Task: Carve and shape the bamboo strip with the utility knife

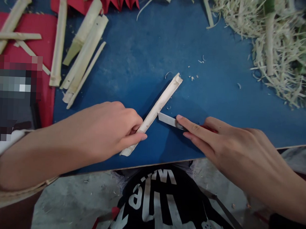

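A pale split bamboo strip (164,96) slants across the front of the blue table, its far end pointing up and right. Its near part is pinched between the thumb and curled fingers of my left hand (111,129). My right hand (228,139) grips a knife (168,120) with a short, flat, slanted blade. The forefinger lies along the blade's back, and a bit of red handle shows under the hand. At the strip's right edge, about halfway along, the blade tip appears to touch it. Small curled shavings (192,78) lie near the strip's far end.
Several split bamboo pieces (87,57) lie at the left on the blue table (135,59). More rest on a red sheet (45,99), with a blurred dark object beside my left forearm. A heap of shavings (262,41) fills the back right. The table's edge (163,163) runs before my body.
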`<state>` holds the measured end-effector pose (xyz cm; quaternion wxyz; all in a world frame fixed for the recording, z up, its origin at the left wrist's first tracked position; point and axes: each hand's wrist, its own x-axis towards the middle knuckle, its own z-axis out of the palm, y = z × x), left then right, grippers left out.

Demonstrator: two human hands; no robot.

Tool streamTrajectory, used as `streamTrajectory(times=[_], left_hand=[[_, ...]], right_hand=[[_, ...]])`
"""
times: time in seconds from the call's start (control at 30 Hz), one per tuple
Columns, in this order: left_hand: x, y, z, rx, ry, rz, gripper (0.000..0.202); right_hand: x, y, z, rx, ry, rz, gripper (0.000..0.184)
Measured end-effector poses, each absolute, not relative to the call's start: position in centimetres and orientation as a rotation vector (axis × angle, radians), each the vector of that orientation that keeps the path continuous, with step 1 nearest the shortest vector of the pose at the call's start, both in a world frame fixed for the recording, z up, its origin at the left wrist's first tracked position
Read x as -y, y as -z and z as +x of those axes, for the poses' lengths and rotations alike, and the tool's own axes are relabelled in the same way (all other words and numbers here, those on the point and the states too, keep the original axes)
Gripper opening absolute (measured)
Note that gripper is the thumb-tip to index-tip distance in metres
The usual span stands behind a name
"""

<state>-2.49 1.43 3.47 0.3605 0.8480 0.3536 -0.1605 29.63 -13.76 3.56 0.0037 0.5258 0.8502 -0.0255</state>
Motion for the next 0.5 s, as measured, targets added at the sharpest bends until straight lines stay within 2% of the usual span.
streamTrajectory(times=[0.1, 0.2, 0.3, 0.37, 0.5], left_hand=[[-1.5, -5.0, -1.6, -0.895, 0.452, 2.164, 0.064], [-1.5, -6.2, -1.2, -0.914, 0.455, 2.145, 0.056], [-1.4, -6.3, -1.3, -0.932, 0.437, 2.133, 0.058], [-1.5, -5.7, -1.4, -0.925, 0.424, 2.137, 0.061], [-1.5, -4.2, -1.7, -0.906, 0.427, 2.174, 0.062]], right_hand=[[13.2, -3.6, 29.7, -2.685, 0.004, 1.651, 0.054], [12.2, -4.1, 30.9, -2.465, -0.119, 1.852, 0.055], [12.1, -4.7, 31.8, -2.445, -0.282, 2.008, 0.053], [12.7, -5.0, 31.6, -2.626, -0.239, 1.914, 0.045], [14.3, -4.3, 30.2, -2.809, -0.085, 1.72, 0.044]])
